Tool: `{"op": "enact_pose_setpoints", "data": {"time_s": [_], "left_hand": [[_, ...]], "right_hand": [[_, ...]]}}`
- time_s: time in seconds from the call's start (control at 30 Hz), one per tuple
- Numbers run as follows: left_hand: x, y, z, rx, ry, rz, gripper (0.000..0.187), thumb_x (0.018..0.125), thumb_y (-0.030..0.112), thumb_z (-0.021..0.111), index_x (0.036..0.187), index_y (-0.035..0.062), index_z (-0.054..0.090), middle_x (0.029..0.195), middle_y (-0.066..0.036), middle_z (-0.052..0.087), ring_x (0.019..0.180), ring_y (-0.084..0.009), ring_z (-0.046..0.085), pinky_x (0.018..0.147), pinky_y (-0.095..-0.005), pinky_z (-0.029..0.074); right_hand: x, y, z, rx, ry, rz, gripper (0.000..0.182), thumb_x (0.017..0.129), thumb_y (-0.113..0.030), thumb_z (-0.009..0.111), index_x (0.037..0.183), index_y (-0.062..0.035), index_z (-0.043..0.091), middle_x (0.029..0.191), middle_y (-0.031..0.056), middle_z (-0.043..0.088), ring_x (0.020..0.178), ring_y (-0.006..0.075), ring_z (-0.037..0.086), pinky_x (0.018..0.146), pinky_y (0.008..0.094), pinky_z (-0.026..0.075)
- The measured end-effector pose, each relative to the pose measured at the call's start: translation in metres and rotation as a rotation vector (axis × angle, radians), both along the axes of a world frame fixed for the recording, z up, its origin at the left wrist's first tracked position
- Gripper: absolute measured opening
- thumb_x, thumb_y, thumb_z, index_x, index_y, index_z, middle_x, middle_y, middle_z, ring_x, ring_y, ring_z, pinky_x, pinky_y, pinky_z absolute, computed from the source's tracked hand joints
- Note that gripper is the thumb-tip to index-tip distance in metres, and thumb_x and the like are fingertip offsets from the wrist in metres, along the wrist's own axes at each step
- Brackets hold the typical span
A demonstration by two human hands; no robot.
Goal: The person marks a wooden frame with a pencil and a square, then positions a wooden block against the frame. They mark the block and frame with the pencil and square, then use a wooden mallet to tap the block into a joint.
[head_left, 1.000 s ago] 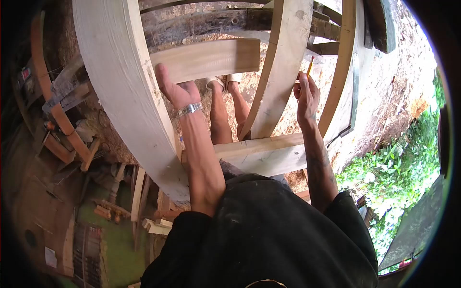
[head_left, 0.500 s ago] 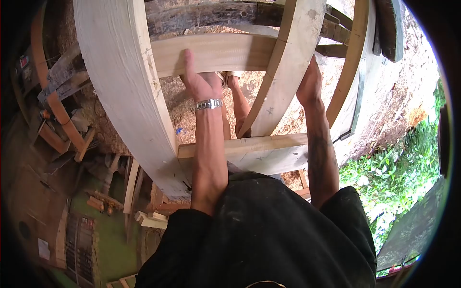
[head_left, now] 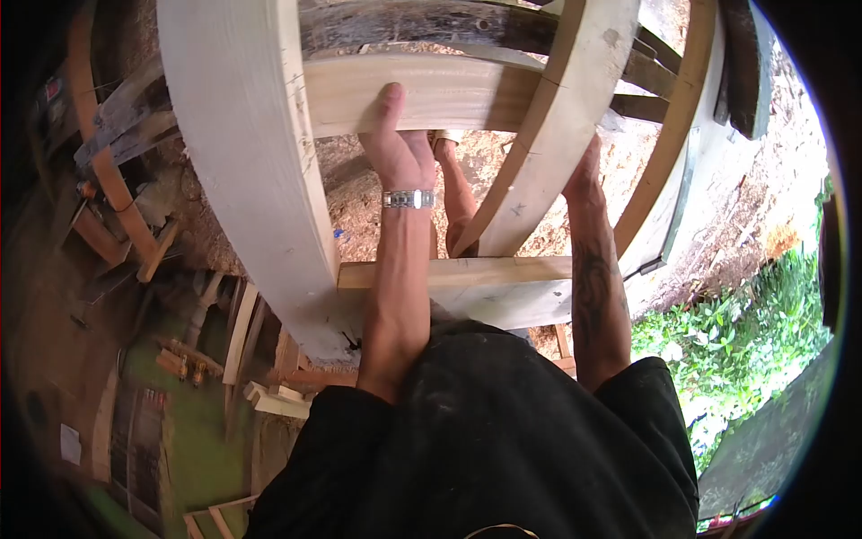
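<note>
- Crosspiece (head_left: 431,92), a pale, freshly cut plank, lies level between two curved ribs, its long axis running from my left hand across toward my right.
- My left hand (head_left: 401,148) grips it from below, thumb laid flat up the near face and fingers curled out of sight behind the lower edge, closed on the wood.
- My right hand (head_left: 584,175) sits just past the plank's right end, pressed against the far side of the narrower curved rib (head_left: 548,144); its fingers are hidden behind that rib, so I cannot tell whether they are spread or curled.
- The left hand is plainly the nearer of the two to the plank, touching it; the right touches only the rib that the plank butts against.
- To the left of my left hand stands the broad curved rib (head_left: 251,162), meeting the plank's other end.
- Nearer my body than both hands, a lower crosspiece (head_left: 485,287) spans the same two ribs, roughly parallel to the upper one.
- A metal watch (head_left: 409,198) bands my left wrist.
- Beyond the hands, sawdust-strewn ground (head_left: 359,198) shows through the frame.
</note>
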State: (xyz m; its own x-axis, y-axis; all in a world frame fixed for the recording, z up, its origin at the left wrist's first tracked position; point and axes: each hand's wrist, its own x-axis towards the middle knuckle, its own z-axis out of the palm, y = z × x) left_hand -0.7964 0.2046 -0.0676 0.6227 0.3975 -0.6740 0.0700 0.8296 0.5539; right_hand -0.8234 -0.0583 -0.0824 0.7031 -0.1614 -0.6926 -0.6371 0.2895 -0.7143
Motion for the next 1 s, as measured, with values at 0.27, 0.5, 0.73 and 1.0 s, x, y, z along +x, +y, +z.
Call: {"op": "enact_pose_setpoints", "data": {"time_s": [0.27, 0.5, 0.73, 1.0], "left_hand": [[-0.003, -0.001, 0.007, 0.015, -0.024, 0.045, 0.051, 0.084, 0.006, 0.082, 0.129, 0.0028, 0.058, 0.119, -0.009, 0.065, 0.114, -0.0228, 0.062, 0.103, -0.0383, 0.052], [-0.004, 0.001, 0.005, 0.046, 0.017, 0.018, 0.051, 0.081, 0.003, 0.083, 0.126, 0.0027, 0.059, 0.118, -0.009, 0.066, 0.111, -0.0219, 0.063, 0.1, -0.0382, 0.053], [-0.002, 0.005, 0.017, -0.003, 0.12, 0.002, 0.047, 0.079, 0.002, 0.085, 0.119, -0.0004, 0.061, 0.112, -0.01, 0.067, 0.103, -0.0211, 0.065, 0.093, -0.0363, 0.054], [-0.005, 0.002, 0.007, 0.028, 0.028, 0.052, 0.048, 0.082, -0.001, 0.08, 0.125, 0.0009, 0.058, 0.114, -0.009, 0.065, 0.107, -0.0223, 0.064, 0.095, -0.0388, 0.054]], "right_hand": [[0.004, 0.004, 0.005, -0.175, 0.048, 0.014, 0.047, 0.106, -0.038, 0.045, 0.13, -0.0011, 0.06, 0.113, 0.0114, 0.069, 0.096, 0.023, 0.069, 0.08, 0.0369, 0.059], [-0.002, -0.01, -0.007, -0.069, -0.039, 0.013, 0.053, 0.104, -0.042, 0.052, 0.137, -0.0007, 0.054, 0.116, 0.0122, 0.068, 0.098, 0.0225, 0.07, 0.08, 0.0377, 0.06], [-0.006, -0.024, -0.016, -0.315, -0.213, 0.322, 0.051, 0.104, -0.041, 0.05, 0.135, -0.001, 0.056, 0.114, 0.0109, 0.069, 0.095, 0.0217, 0.07, 0.077, 0.037, 0.06], [-0.009, -0.024, -0.026, -0.229, -0.08, 0.082, 0.05, 0.104, -0.041, 0.05, 0.133, -0.0015, 0.058, 0.112, 0.0109, 0.069, 0.096, 0.0219, 0.07, 0.078, 0.0367, 0.059]]}}
